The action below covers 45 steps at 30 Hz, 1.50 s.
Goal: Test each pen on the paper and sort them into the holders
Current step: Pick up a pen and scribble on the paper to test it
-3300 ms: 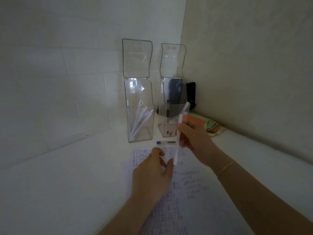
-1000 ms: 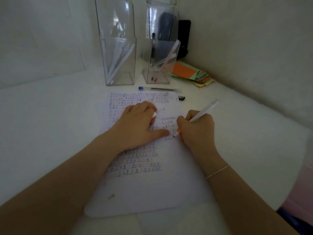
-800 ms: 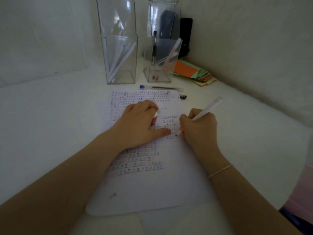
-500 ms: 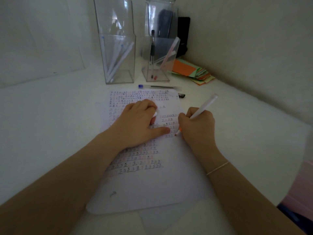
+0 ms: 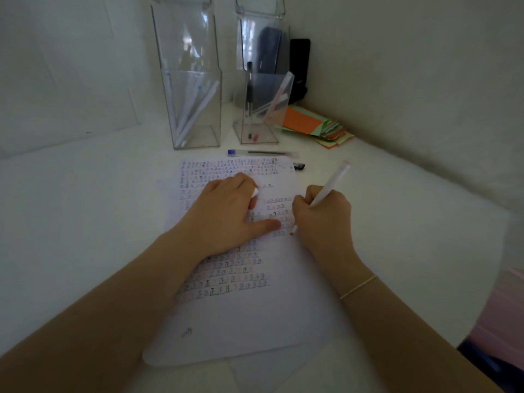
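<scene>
Pen under test is the white one in the right hand, fingers curled round the barrel in a normal writing grip, orange tip down on the paper just past the left thumb. The left hand lies on the sheet, thumb stretched toward 3 o'clock, other fingers bent over something small and white, probably the cap, though I can't tell for sure.

The sheet is already packed with rows of little test marks. Up at 12 o'clock sit the two clear holders: the tall holder has a bunch of white pens leaning in it, the short holder at about 1 o'clock has a dark pen and a pinkish one. A loose blue-capped pen lies on the counter between the holders and the top edge of the sheet, with a small black cap just beside the sheet's corner.

What could go wrong, imo:
- orange ink on a crowded, dim page is easy to misread, so a working pen could get sorted as dead
- if the left hand lifts, the sheet slides and the stroke skips
- reaching for the holders could roll the loose pen away
- the short one looks light, a bump could tip it
</scene>
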Each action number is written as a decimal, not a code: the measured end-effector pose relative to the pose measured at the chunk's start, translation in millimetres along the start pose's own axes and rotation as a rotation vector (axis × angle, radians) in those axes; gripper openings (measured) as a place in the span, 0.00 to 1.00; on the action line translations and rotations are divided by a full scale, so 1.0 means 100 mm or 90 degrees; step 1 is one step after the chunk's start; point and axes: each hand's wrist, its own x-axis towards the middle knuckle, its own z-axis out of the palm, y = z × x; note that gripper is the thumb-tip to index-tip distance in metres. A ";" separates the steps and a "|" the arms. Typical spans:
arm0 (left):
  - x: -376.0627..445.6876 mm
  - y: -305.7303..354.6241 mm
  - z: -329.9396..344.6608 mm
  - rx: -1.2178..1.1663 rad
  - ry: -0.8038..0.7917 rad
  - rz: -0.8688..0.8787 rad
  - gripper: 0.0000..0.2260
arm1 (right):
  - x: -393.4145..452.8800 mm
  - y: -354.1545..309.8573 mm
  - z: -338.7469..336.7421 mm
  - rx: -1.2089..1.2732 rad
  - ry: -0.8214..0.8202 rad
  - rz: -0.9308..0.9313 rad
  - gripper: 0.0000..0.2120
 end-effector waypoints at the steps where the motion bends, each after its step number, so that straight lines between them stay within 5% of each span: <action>1: 0.00 0.00 0.00 0.002 -0.001 0.001 0.25 | 0.00 0.00 0.01 -0.011 0.007 -0.025 0.22; 5: 0.00 0.04 -0.03 -0.021 0.040 0.040 0.20 | 0.00 0.00 -0.01 0.037 0.003 -0.037 0.21; 10: -0.01 0.11 -0.08 -0.046 0.049 0.053 0.14 | 0.06 -0.08 -0.18 0.470 -0.007 0.115 0.11; 13: 0.01 0.11 -0.07 -0.049 0.034 0.059 0.11 | 0.08 -0.07 -0.20 0.699 -0.099 0.196 0.17; 18: 0.03 0.11 -0.05 -0.032 0.026 0.082 0.11 | 0.04 -0.08 -0.13 0.633 -0.142 0.150 0.21; 30: 0.01 0.06 -0.04 0.013 0.029 0.143 0.14 | 0.00 -0.07 -0.12 0.470 -0.189 0.088 0.08; 39: 0.00 0.19 -0.08 -0.316 -0.033 0.042 0.14 | -0.01 -0.08 -0.11 0.426 -0.270 0.043 0.13; 42: -0.01 0.19 -0.14 -0.328 -0.012 -0.023 0.12 | 0.03 -0.09 -0.17 0.525 -0.178 0.108 0.19; 45: -0.01 0.18 -0.15 -0.343 -0.011 -0.094 0.13 | 0.01 -0.09 -0.17 0.386 -0.084 0.031 0.16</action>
